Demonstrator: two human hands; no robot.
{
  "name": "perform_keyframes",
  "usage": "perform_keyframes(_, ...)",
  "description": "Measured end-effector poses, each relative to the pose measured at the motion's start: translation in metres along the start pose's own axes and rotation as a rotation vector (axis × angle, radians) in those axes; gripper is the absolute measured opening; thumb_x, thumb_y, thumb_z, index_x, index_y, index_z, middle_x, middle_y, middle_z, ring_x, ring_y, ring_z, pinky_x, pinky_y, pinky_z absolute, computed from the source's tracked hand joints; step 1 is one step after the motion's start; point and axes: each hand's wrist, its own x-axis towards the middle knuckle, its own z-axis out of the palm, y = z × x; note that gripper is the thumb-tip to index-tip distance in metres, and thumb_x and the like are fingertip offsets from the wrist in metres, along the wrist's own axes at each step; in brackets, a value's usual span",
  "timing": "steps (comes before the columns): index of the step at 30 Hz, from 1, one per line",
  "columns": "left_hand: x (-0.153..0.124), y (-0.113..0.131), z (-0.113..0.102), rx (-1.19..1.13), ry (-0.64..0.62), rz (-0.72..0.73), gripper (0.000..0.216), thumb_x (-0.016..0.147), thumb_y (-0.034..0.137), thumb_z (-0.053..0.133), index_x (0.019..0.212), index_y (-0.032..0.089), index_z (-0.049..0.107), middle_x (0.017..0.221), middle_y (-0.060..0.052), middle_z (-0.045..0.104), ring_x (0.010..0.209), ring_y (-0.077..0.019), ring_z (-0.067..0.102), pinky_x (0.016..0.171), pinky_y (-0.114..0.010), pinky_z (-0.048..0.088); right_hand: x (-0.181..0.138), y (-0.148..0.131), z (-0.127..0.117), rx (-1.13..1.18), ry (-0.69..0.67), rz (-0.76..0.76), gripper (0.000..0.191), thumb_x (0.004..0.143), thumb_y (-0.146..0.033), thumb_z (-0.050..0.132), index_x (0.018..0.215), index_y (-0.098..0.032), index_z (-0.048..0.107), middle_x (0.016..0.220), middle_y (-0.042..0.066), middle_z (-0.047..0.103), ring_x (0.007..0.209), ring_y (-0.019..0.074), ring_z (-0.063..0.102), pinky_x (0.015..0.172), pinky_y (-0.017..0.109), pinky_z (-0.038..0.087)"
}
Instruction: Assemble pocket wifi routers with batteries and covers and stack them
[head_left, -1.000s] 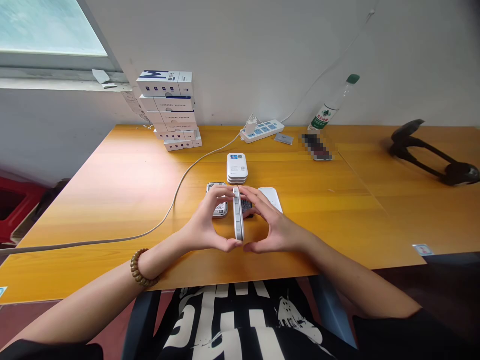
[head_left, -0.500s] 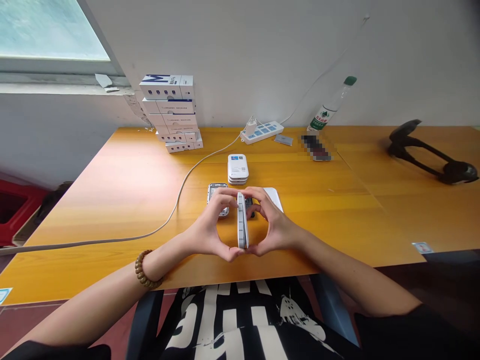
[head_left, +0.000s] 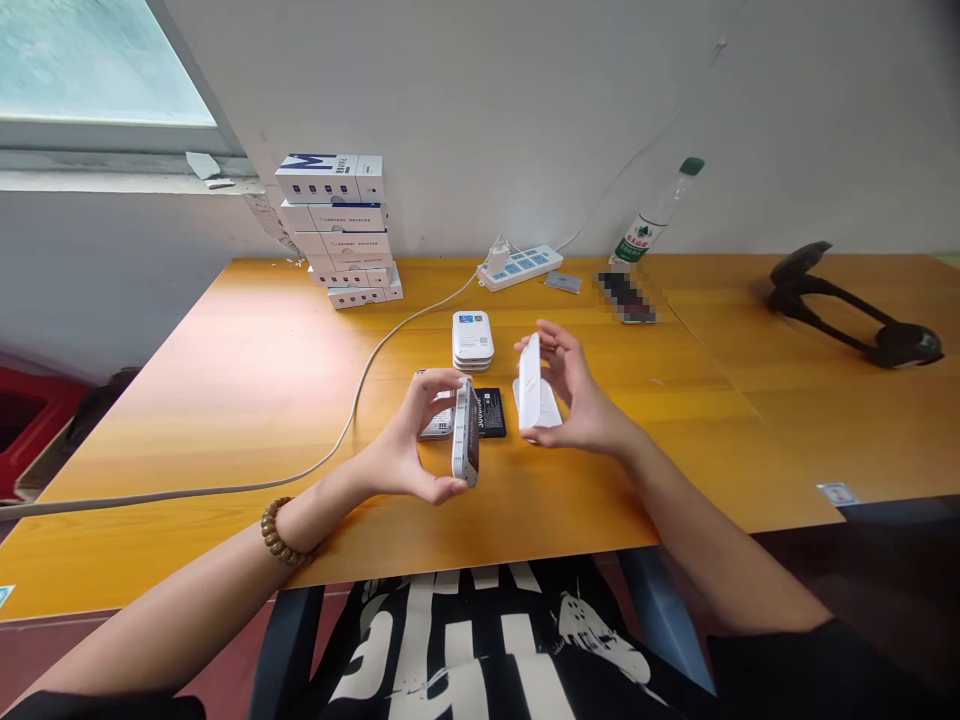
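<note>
My left hand (head_left: pixel 409 445) is closed on the body of a small white device (head_left: pixel 465 445), held on edge above the orange table (head_left: pixel 225 400). My right hand (head_left: pixel 581 395) grips a thin white back cover (head_left: pixel 529 383), also on edge, a short way right of the body. Under the right hand a second white cover (head_left: pixel 546 408) lies flat. A black battery (head_left: pixel 490 412) lies on the table between my hands. Another opened device (head_left: pixel 437 418) rests flat behind my left fingers. A short stack of white devices (head_left: pixel 473 339) sits just beyond.
A pile of white boxes (head_left: pixel 341 230) stands at the back left by the wall. A power strip (head_left: pixel 523 266) with a white cable (head_left: pixel 330 440) running left, a green-capped bottle (head_left: pixel 652 222), a blurred dark item (head_left: pixel 626 296) and a black stand (head_left: pixel 847 310) lie further back.
The device was held whole between both hands. Now the back cover has come off: my right hand has carried it to the right, and my left hand keeps the body.
</note>
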Motion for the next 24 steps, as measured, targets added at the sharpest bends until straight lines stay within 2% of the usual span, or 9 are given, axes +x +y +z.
perform_keyframes(2,-0.002,0.005,0.004,0.048,-0.094,-0.040,0.097,0.067,0.048,0.091,0.149,0.033,0.042,0.147,-0.017,0.045,0.140,-0.0394,0.053,0.111,-0.062,0.056,0.003,-0.001,-0.018,-0.104,-0.033,0.150,0.114,0.068,-0.043,0.098,0.159,-0.041,0.029,0.164,0.010,0.038,0.156,0.0383,0.038,0.127,0.062,0.037)
perform_keyframes(4,-0.003,0.012,0.008,0.112,-0.192,-0.048,0.092,0.066,0.051,0.092,0.145,0.032,0.051,0.145,-0.017,0.047,0.140,-0.0423,0.052,0.113,-0.067,0.053,0.004,-0.004,-0.030,-0.215,-0.105,0.326,0.107,0.068,-0.044,0.097,0.155,-0.039,0.035,0.166,0.011,0.038,0.150,0.0416,0.045,0.122,0.065,0.041)
perform_keyframes(7,-0.004,0.021,0.013,0.158,-0.295,-0.049,0.086,0.064,0.052,0.095,0.138,0.031,0.056,0.147,-0.016,0.049,0.140,-0.0437,0.053,0.115,-0.069,0.050,0.006,-0.009,-0.039,-0.351,-0.194,0.547,0.100,0.068,-0.043,0.094,0.150,-0.034,0.038,0.157,0.014,0.049,0.138,0.0437,0.056,0.110,0.063,0.051)
perform_keyframes(9,-0.004,0.025,0.015,0.147,-0.354,-0.088,0.086,0.064,0.052,0.096,0.136,0.030,0.056,0.149,-0.016,0.048,0.141,-0.0430,0.053,0.116,-0.066,0.050,0.006,-0.013,-0.040,-0.430,-0.252,0.635,0.096,0.068,-0.047,0.093,0.147,-0.030,0.041,0.149,0.015,0.056,0.135,0.0442,0.058,0.106,0.061,0.053)
perform_keyframes(14,-0.003,0.028,0.018,0.102,-0.456,-0.167,0.081,0.064,0.047,0.095,0.132,0.026,0.057,0.148,-0.015,0.049,0.141,-0.0400,0.054,0.118,-0.059,0.050,0.006,-0.016,-0.040,-0.572,-0.377,0.697,0.091,0.067,-0.060,0.090,0.139,-0.027,0.045,0.148,0.016,0.057,0.137,0.0450,0.055,0.108,0.057,0.049)
perform_keyframes(20,-0.006,0.025,0.021,0.097,-0.503,-0.211,0.083,0.064,0.047,0.097,0.134,0.026,0.058,0.151,-0.016,0.047,0.141,-0.0403,0.055,0.118,-0.058,0.051,0.004,-0.012,-0.042,-0.680,-0.416,0.688,0.081,0.068,-0.051,0.089,0.136,-0.027,0.052,0.152,0.015,0.055,0.139,0.0457,0.054,0.110,0.055,0.049)
perform_keyframes(22,-0.006,0.024,0.022,0.094,-0.513,-0.211,0.084,0.064,0.049,0.097,0.134,0.026,0.058,0.151,-0.016,0.047,0.140,-0.0402,0.056,0.117,-0.058,0.052,0.004,-0.008,-0.041,-0.686,-0.407,0.650,0.085,0.068,-0.051,0.089,0.141,-0.028,0.053,0.156,0.015,0.052,0.143,0.0468,0.052,0.112,0.057,0.047)
perform_keyframes(24,-0.006,0.023,0.023,0.091,-0.520,-0.205,0.084,0.064,0.050,0.098,0.134,0.026,0.058,0.150,-0.016,0.048,0.139,-0.0400,0.057,0.116,-0.058,0.053,0.004,-0.002,-0.039,-0.694,-0.386,0.589,0.098,0.068,-0.052,0.090,0.153,-0.031,0.046,0.167,0.015,0.041,0.154,0.0481,0.039,0.120,0.062,0.039)
